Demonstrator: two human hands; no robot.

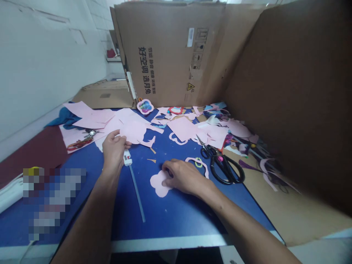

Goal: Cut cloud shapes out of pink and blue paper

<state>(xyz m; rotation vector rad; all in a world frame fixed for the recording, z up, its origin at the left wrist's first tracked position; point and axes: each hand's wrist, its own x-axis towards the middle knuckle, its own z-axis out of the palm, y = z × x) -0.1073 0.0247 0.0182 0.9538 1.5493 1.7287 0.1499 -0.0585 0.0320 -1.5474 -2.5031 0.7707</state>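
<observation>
Pink cloud-shaped cutout [158, 184] flat on blue surface [176, 216], right hand [183, 176] fingers spread flat pressing its right edge. Left hand [114, 149] fingers curled around white glue gun [127, 157], glue stick trailing toward the viewer. Black scissors [222, 165] just right; pink paper scraps [181, 128] behind; cardboard walls [170, 51] enclose, white room wall left.

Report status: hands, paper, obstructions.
Left hand grips a glue gun. Right hand flat on pink cutout. Scissors beside, apart.
</observation>
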